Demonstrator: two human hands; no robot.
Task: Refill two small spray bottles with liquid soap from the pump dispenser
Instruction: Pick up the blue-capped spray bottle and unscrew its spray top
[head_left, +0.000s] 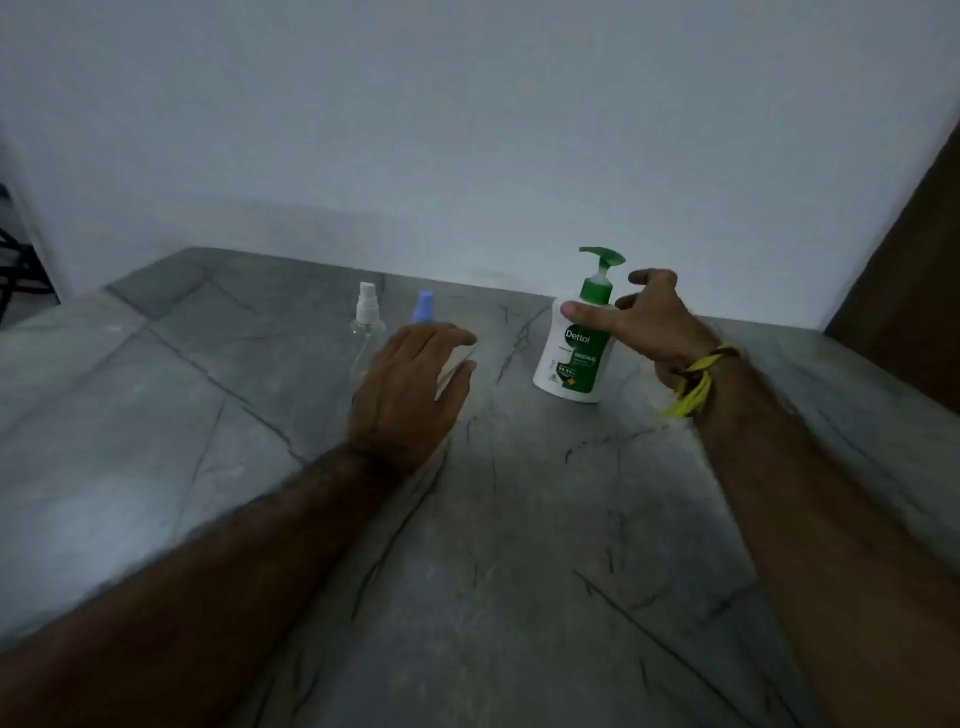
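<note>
Both bare forearms enter from the bottom edge and reach out over a grey marbled countertop with dark veins. Light is dim and the view slightly blurred.

Left hand: palm down, fingers loosely curled and apart, held over the lower body of the clear spray bottle with the blue cap. Only the cap and a strip of clear body show past the fingers; cannot tell whether the hand touches the bottle.

Just left of it stands a second clear spray bottle with a white nozzle, upright, untouched, near the first.

Right hand: fingers spread and curved, thumb extended across the front of the Dettol pump dispenser; grip not closed, and contact cannot be confirmed. A yellow thread band is tied at this wrist.

Dispenser: white body, green label, green pump head, upright near the back of the counter, right of both bottles and apart from them. Pale wall behind; brown panel at far right.
</note>
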